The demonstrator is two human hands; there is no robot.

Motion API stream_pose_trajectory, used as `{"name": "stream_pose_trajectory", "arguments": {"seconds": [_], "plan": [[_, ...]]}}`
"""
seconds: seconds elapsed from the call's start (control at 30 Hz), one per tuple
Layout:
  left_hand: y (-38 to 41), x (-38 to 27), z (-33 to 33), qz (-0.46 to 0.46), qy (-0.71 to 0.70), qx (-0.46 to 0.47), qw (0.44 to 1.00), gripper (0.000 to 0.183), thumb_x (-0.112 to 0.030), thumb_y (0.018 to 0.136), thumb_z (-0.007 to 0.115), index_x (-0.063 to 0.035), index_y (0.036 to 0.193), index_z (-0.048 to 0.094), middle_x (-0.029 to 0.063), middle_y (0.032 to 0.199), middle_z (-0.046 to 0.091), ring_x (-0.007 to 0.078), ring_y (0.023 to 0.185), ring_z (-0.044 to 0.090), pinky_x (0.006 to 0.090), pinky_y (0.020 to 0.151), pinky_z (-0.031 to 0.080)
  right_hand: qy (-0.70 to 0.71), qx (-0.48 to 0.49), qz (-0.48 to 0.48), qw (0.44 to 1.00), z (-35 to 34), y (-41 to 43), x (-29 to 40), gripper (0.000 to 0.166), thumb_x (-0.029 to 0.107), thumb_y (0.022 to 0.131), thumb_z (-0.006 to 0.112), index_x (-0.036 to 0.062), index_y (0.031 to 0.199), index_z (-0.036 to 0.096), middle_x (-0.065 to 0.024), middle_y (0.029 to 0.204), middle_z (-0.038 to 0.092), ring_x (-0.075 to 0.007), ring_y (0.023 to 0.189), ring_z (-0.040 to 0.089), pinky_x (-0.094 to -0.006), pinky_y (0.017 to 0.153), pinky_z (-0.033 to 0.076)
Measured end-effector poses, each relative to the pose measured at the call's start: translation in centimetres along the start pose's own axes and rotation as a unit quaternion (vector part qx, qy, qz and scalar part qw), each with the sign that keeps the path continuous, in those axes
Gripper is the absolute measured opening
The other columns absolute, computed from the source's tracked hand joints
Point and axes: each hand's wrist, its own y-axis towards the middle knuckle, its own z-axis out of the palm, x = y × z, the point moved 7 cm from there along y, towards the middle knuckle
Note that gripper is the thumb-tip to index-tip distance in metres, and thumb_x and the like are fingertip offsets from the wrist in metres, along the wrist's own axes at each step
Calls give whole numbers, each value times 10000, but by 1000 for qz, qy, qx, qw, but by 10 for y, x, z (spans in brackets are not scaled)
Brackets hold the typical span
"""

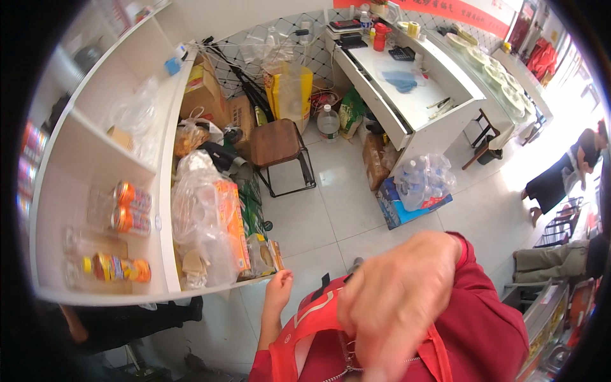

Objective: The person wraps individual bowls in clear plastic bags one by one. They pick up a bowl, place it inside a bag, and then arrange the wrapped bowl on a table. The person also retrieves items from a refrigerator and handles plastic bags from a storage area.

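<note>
My right hand is raised close to the camera, in front of my red jacket. It is blurred and its fingertips point down and out of clear sight, so I cannot tell whether they hold anything. Lower and to the left, my left hand has its fingers curled beside the end of a white shelf unit. Nearest to it are a small carton and a clear plastic container. A red strap crosses my chest.
A brown folding stool stands on the tiles. Drink cans and an orange drink bottle occupy the shelf. Bottled water sits on a blue carton beside a white desk with its drawer out. People are at right.
</note>
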Motion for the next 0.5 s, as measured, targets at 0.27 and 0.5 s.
{"name": "stream_pose_trajectory", "arguments": {"seconds": [0.27, 0.5], "plan": [[108, -22, -25, -37, 87, -22, 995, 184, -100, 854, 518, -9, 996, 591, 93, 886, 646, 130, 797, 612, 267, 713, 480, 33, -45, -27, 998, -175, -20, -1, 137, 94, 913, 502, -17, 930, 580, -129, 820, 592, -256, 670, 553, -365, 641, 451], [306, -200, -131, 110, 82, -239, 961, 172, -34, 850, 458, -24, 978, 572, 105, 928, 614, 204, 921, 579, 319, 838, 436, -129, -184, 272, 936, -359, -74, -137, 241, 195, 916, 526, 20, 750, 528, -65, 740, 503, -202, 696, 500, -300, 645, 407]]}}
